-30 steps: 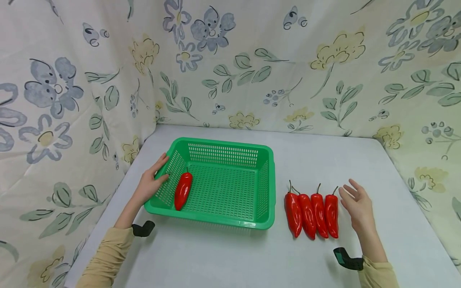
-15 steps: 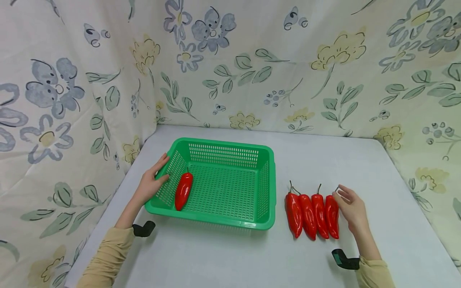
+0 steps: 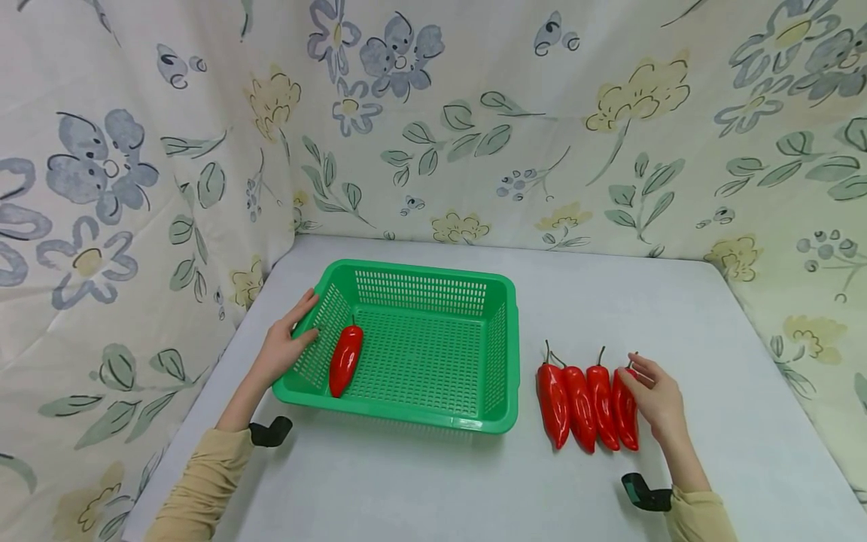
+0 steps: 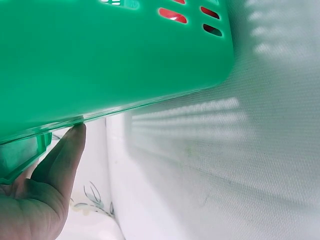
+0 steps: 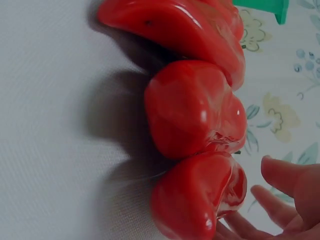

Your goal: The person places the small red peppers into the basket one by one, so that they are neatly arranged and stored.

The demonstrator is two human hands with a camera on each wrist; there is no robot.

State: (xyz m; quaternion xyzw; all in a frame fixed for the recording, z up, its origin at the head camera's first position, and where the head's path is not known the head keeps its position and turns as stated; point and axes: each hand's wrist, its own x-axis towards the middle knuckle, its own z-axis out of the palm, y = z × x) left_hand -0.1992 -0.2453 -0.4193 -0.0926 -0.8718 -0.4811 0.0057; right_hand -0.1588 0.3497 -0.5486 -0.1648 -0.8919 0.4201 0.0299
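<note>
A green plastic basket (image 3: 393, 415) stands left of centre with one red chili pepper (image 3: 346, 360) inside by its left wall. My left hand (image 3: 281, 345) holds the basket's left rim; in the left wrist view its fingers (image 4: 67, 155) reach up under the rim. To the basket's right, several glossy red chili peppers (image 3: 579, 406) lie in a row, stems pointing away. My right hand (image 3: 653, 395) hovers at the stem end of the rightmost chili pepper (image 3: 627, 421). In the right wrist view the thumb (image 5: 280, 172) stands apart from that pepper, with fingertips right at its edge.
Everything rests on a white-covered table (image 3: 433, 489). A floral curtain (image 3: 474, 135) hangs behind it and along both sides. Each wrist carries a black camera mount, such as the right mount (image 3: 646, 494).
My right hand has moved left and slightly down, from beside the row to over the top of the rightmost chili pepper. The left hand and basket have stayed put.
</note>
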